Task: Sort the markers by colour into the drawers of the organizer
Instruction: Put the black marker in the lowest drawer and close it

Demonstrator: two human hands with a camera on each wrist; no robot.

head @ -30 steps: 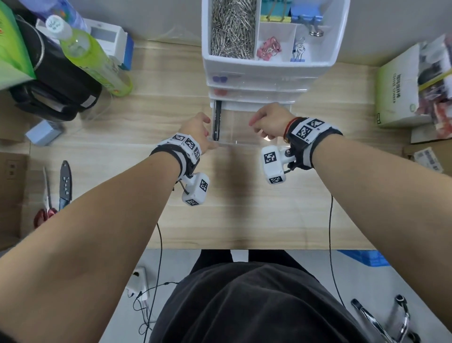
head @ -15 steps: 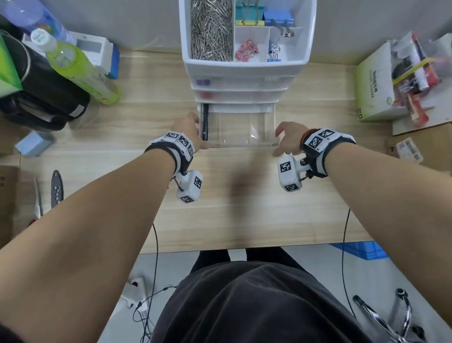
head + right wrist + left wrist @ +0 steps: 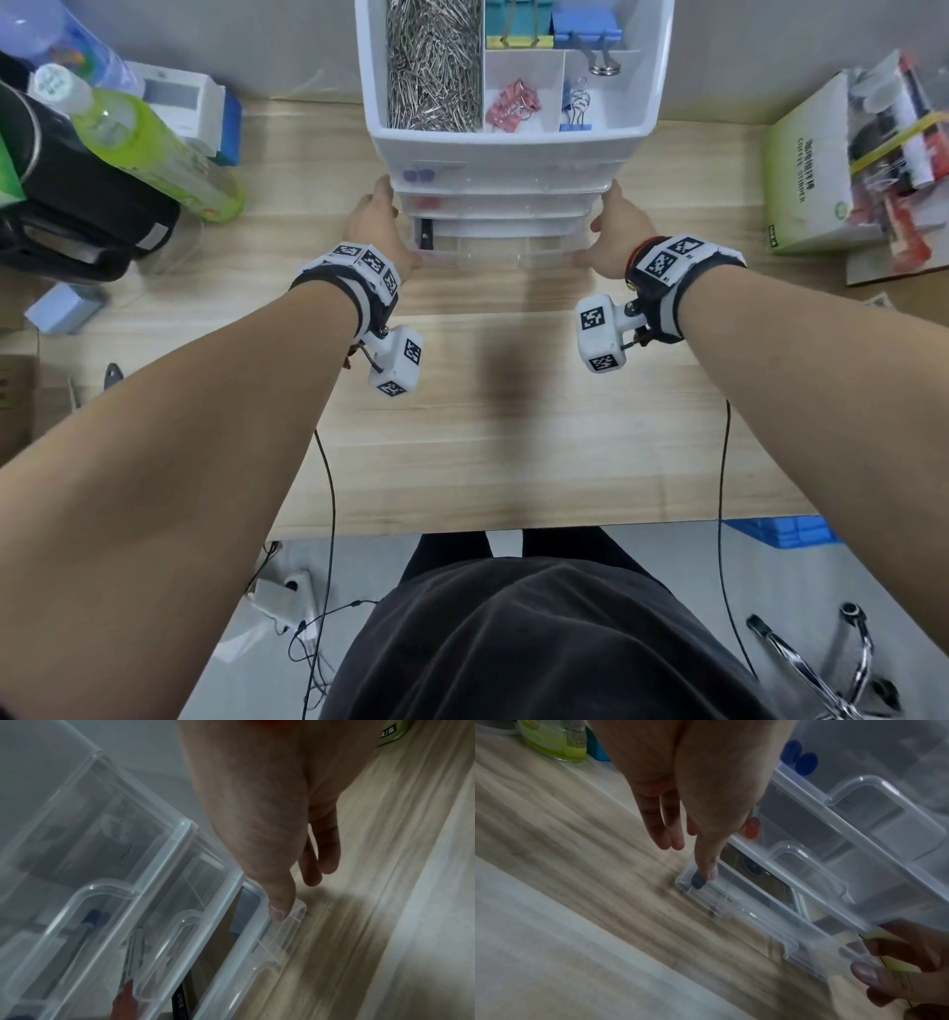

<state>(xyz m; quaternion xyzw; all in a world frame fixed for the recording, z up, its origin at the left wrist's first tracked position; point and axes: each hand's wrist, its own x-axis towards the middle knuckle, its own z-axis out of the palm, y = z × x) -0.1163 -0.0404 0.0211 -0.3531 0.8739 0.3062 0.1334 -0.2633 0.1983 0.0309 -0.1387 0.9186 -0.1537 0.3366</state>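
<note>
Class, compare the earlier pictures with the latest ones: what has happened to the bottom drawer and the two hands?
The bottom drawer has slid back toward the organizer and is nearly closed. The left hand and right hand have moved forward with it, thumbs on its front corners. The black marker stays along its left side; both upper drawers stay shut.

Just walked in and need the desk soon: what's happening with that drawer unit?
A person is closing the bottom drawer of the clear organizer. The left hand and right hand press straight fingers on its front corners. It is not yet fully in. A black marker lies inside; blue and red marker ends show in the drawers above.
</note>
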